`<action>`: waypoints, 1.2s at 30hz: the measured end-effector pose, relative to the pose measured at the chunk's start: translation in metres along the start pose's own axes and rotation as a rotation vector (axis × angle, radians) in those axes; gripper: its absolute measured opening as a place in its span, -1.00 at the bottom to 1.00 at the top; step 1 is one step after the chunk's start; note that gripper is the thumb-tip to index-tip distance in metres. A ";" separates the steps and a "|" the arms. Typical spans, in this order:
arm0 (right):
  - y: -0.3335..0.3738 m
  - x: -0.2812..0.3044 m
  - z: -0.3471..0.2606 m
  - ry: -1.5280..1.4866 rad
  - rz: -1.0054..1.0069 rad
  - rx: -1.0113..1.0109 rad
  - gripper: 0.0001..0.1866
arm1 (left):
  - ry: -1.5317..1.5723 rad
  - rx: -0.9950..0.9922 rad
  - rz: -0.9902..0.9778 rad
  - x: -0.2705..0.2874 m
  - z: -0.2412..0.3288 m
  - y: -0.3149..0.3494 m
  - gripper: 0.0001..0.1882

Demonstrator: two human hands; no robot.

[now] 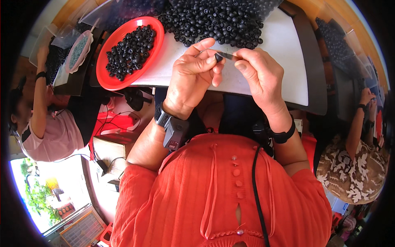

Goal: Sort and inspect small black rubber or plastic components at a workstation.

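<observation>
My left hand [186, 78] pinches a small round black part [218, 58], like a hollow cap, between thumb and fingers above the white work surface. From the right, my right hand [263, 78] grips a thin dark pointed tool [226, 55]; its tip reaches the black part. Whether this tool is a blade or tweezers I cannot tell. Just beyond both hands lies a big heap of similar black parts [210, 20]. To the left of my left hand, a red plate [145, 68] carries a smaller pile of them.
The white table top [288, 53] has a dark border [314, 78]. A clear sheet [92, 16] stands at the far left. One person [53, 127] works at the left beside a pale tray [78, 51], another [349, 164] at the right. Cables [109, 119] hang at lower left.
</observation>
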State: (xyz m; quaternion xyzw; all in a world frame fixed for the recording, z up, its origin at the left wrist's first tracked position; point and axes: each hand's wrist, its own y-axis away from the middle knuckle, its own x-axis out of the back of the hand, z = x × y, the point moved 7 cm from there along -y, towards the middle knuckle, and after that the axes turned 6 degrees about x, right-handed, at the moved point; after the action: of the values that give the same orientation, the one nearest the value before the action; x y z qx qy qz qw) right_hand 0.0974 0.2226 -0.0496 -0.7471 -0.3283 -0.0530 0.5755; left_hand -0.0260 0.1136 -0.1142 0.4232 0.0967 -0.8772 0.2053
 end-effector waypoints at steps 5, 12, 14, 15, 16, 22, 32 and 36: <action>0.000 -0.002 -0.002 0.026 -0.024 0.054 -0.81 | 0.041 -0.026 -0.016 -0.001 0.000 0.001 -0.60; 0.000 -0.004 -0.004 0.054 -0.025 0.096 -0.80 | 0.030 -0.033 -0.045 -0.002 0.000 0.001 -0.59; 0.000 -0.004 -0.004 0.052 -0.028 0.097 -0.80 | 0.017 -0.041 -0.039 -0.003 0.000 0.002 -0.57; 0.001 -0.004 -0.002 0.050 -0.036 0.077 -0.80 | 0.004 -0.049 -0.036 -0.003 0.001 0.002 -0.54; 0.001 -0.004 -0.001 0.048 -0.043 0.058 -0.81 | 0.004 -0.048 -0.035 -0.004 0.001 0.002 -0.54; 0.000 -0.004 -0.001 0.068 -0.031 -0.009 -0.82 | -0.024 -0.067 0.000 -0.002 0.002 0.000 -0.44; -0.002 0.012 -0.001 0.013 0.034 -0.063 -0.87 | -0.052 -0.076 -0.016 -0.005 0.001 0.002 -0.61; -0.009 0.019 -0.003 0.062 0.052 -0.075 -0.85 | -0.094 -0.071 -0.001 -0.006 -0.001 0.003 -0.71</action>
State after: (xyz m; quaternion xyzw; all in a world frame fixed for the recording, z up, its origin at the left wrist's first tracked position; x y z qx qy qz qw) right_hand 0.1083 0.2286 -0.0327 -0.7746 -0.2885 -0.0735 0.5580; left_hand -0.0203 0.1126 -0.1102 0.3738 0.1182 -0.8923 0.2240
